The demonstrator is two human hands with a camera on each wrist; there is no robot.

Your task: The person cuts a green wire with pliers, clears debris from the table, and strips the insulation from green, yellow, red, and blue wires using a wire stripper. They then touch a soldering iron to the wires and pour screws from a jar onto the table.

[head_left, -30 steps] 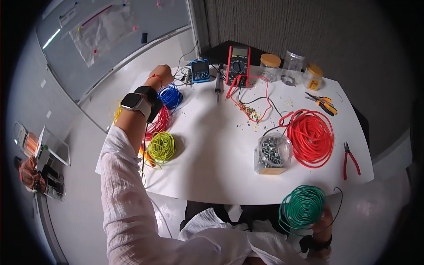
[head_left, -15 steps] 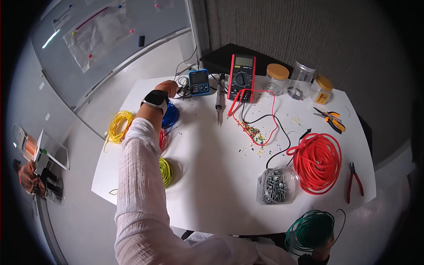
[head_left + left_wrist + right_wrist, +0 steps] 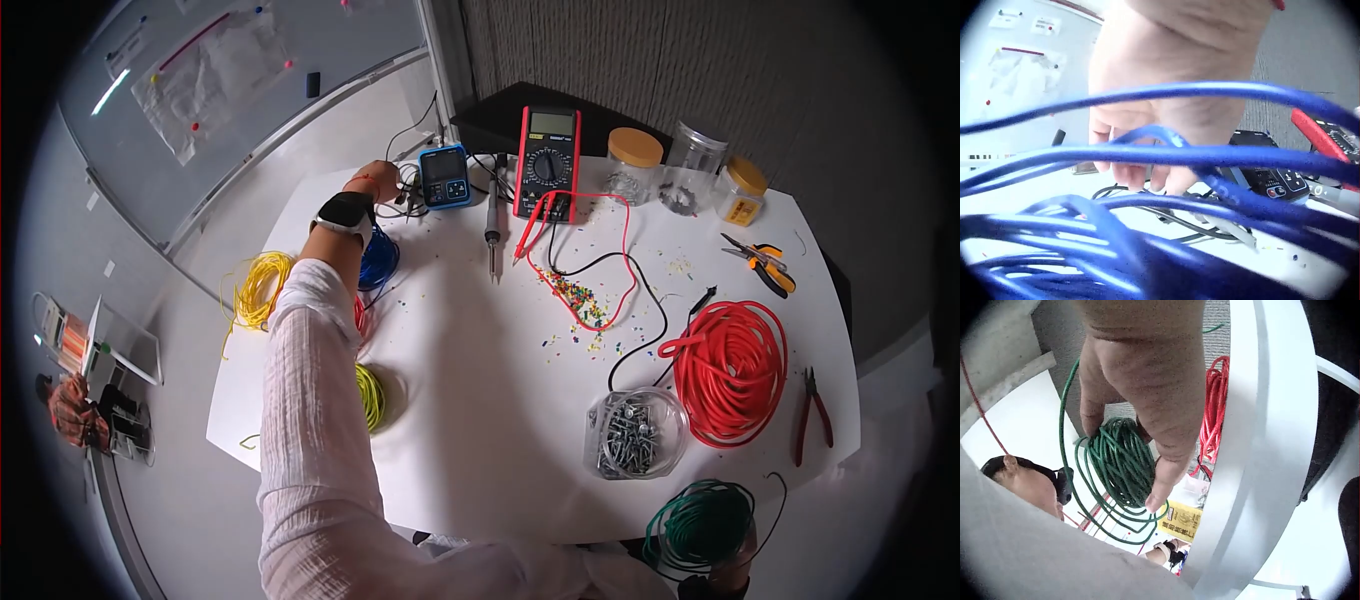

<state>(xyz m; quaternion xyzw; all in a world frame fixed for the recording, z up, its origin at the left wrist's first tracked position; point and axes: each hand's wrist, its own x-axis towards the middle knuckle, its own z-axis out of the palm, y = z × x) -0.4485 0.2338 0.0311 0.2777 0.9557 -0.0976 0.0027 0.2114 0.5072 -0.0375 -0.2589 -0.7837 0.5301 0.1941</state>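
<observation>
My left hand [image 3: 377, 182] reaches to the far left of the table, beside a tangle of black cables [image 3: 408, 190]. In the left wrist view its fingers [image 3: 1138, 172] point down at those cables, with nothing visible in their grasp. A coil of blue wire [image 3: 380, 262] lies under that wrist and crosses the wrist view. My right hand [image 3: 1147, 394] grips a coil of green wire [image 3: 1124, 464] between thumb and fingers; in the head view the green coil hangs at the table's front right edge. Next to the black cables stands a small blue-framed device [image 3: 444, 178].
A soldering iron [image 3: 493, 230] and a red multimeter [image 3: 546, 165] are at the back, with lidded jars [image 3: 634, 160] to their right. An open jar of screws [image 3: 632, 440], a red coil [image 3: 735, 375] and pliers [image 3: 812, 415] occupy the right. Yellow wire [image 3: 262, 290] lies left.
The head view has shifted, so the table looks nearer. My left forearm has swung, uncovering the yellow coil and hiding more of the lime one. The right hand still holds the green coil.
</observation>
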